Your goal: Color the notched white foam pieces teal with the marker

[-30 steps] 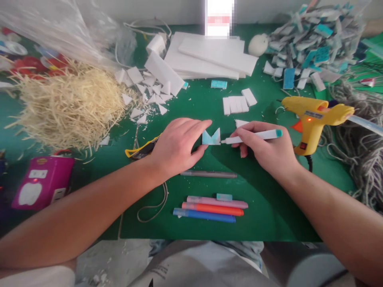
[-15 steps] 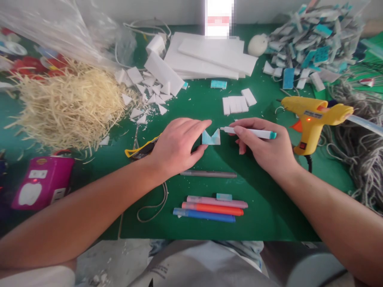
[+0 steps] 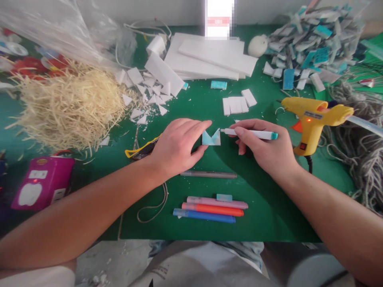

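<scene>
My left hand (image 3: 181,145) pinches a small foam piece (image 3: 211,138) by its left edge, between thumb and fingers. The piece has a V-shaped notch on its far side, and its face is coloured light teal. In my right hand (image 3: 265,143) is a white marker (image 3: 249,133) with a teal end, gripped like a pen. Its tip is at the upper right corner of the foam piece; whether it touches I cannot tell. A grey pen (image 3: 209,174) lies just below my hands. A yellow-handled cutter (image 3: 143,147) is partly hidden behind my left hand.
Blue (image 3: 206,215), orange (image 3: 215,209) and pink markers (image 3: 221,202) lie near the front edge. A yellow glue gun (image 3: 314,119) stands right, beside grey yarn (image 3: 365,159). Straw (image 3: 68,107) and a purple power socket box (image 3: 44,181) are left. White foam sheets (image 3: 206,59) lie behind.
The marker in my right hand has shifted very slightly to the right. My left hand and the foam piece look the same.
</scene>
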Available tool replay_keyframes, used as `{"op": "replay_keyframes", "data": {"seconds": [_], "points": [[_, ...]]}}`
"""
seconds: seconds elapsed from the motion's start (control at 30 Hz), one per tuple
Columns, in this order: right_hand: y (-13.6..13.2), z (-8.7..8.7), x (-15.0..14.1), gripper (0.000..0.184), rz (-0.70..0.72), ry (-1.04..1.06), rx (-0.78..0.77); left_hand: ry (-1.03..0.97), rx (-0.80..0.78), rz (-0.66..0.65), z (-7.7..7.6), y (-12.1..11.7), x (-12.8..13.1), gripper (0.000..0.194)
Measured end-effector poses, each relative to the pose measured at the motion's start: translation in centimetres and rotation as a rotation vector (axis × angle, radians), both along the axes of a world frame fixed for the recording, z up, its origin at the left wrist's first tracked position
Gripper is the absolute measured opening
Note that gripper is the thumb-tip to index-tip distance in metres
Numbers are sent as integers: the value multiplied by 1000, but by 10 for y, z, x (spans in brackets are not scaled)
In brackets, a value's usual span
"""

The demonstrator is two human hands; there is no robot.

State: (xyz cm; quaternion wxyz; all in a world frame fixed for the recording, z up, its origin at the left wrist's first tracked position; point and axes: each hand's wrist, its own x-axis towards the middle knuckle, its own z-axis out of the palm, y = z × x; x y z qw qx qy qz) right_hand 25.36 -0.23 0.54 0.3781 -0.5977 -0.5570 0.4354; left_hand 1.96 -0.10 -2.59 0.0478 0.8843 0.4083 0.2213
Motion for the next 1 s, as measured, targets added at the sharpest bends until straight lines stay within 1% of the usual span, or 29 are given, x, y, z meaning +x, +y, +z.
{"op": "replay_keyframes", "data": {"seconds": [0.13, 0.3, 0.4, 0.53, 0.67, 0.87, 1.0], "points": [[0, 1, -1, 18, 24, -28, -14, -20, 20, -15, -1, 0, 0, 39], [0, 1, -3, 11, -24, 20, -9, -24, 34, -10, -1, 0, 1, 38], [0, 1, -3, 14, -12, 12, -20, -16, 21, -9, -1, 0, 0, 39], [0, 0, -3, 13, -18, 8, -17, -21, 46, -20, -1, 0, 0, 39], [0, 2, -2, 20, 17, -19, -16, -28, 67, -37, -1, 0, 0, 38], [0, 3, -1, 25, 37, -26, -38, -26, 54, -21, -3, 0, 0, 38], [0, 4, 0, 21, 37, -20, 4, -28, 53, -23, -3, 1, -1, 38]]}}
